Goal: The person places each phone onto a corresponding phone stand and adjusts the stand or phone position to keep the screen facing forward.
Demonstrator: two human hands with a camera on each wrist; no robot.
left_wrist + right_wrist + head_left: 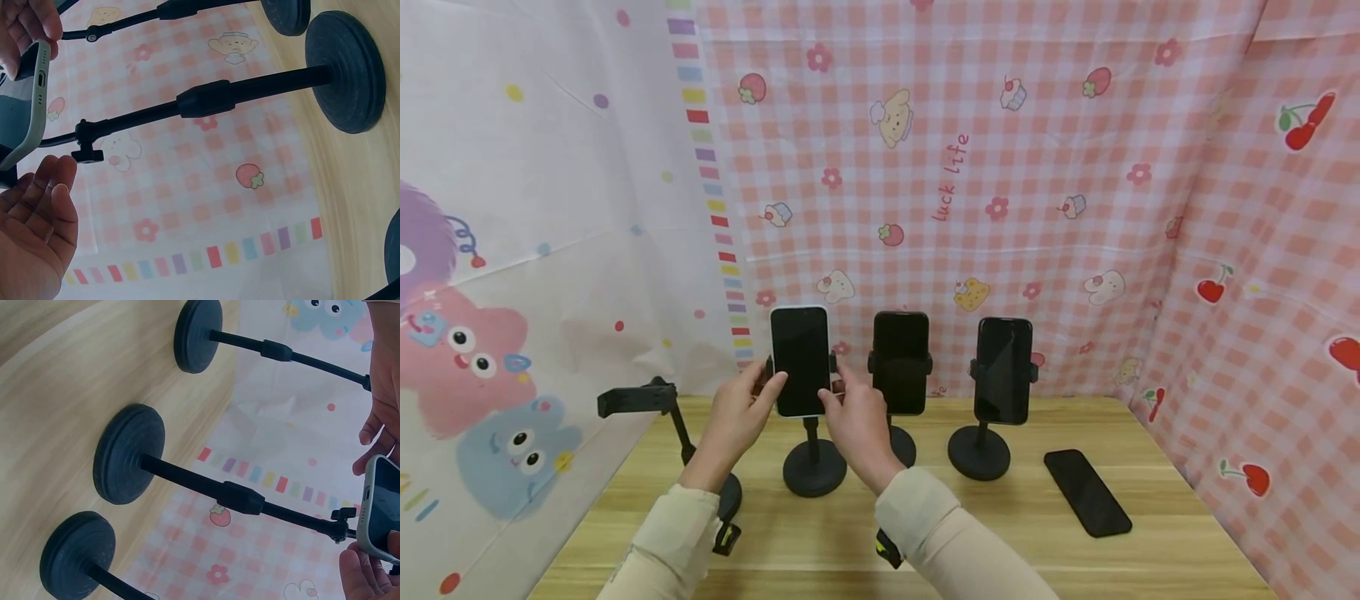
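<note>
A black-screened phone [801, 360] with a white frame sits upright in the clamp of a black phone stand [814, 468]. At the phone's left edge, my left hand [737, 421] has its thumb over the front and its fingers by the clamp arm. My right hand [861, 421] grips the lower right edge, thumb on the front and fingers behind. In the left wrist view, the phone's charging-port edge [41, 94] faces the camera, between both hands. The right wrist view shows the right thumb [394, 542] on the screen side; the back of the clamp is hidden.
Two more stands to the right hold dark phones, a middle phone [901, 362] and a right phone [1003, 371]. A stand with a bare holder [636, 400] is at the left. Another dark phone [1087, 492] lies on the wooden table [1180, 533]. Patterned cloth [1037, 150] hangs behind.
</note>
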